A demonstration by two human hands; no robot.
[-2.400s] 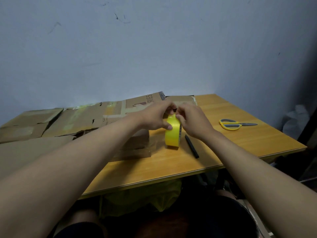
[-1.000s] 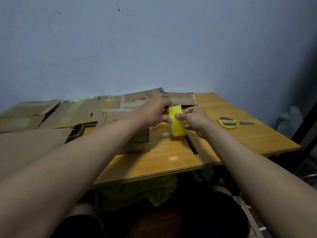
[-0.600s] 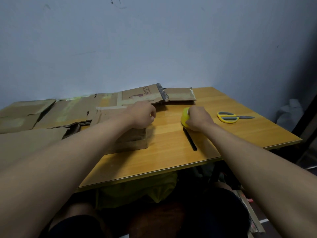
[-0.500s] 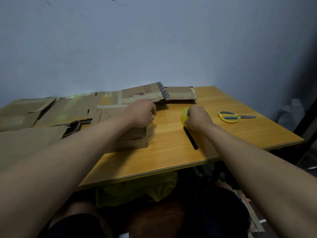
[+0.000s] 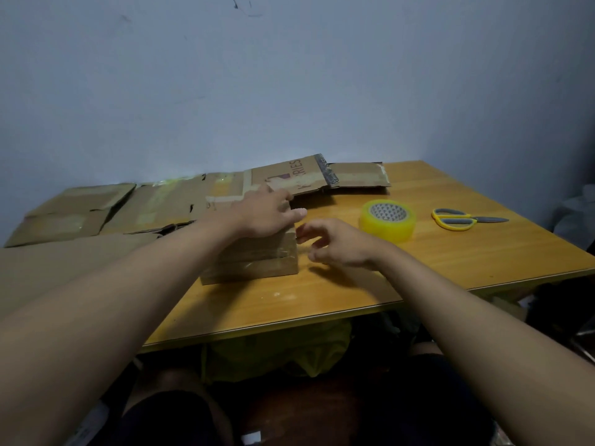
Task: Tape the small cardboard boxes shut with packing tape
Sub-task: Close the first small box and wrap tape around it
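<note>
Honestly, the left hand [image 5: 267, 214] lies flat on the small cardboard box [image 5: 257, 252] mid-table, while the right hand [image 5: 338, 243] hovers beside its edge, grip loosely curled, apparently empty. Tape roll [image 5: 387, 220] sits just right. Loose flaps could pop up if that pressure slips.

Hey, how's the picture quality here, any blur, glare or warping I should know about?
Head view: dim, bluish light; right hand slightly motion-blurred beside the box; faint glare spot on the table; wide-angle stretch enlarges the forearms at the edges; tape roll and scissors are sharp.
</note>
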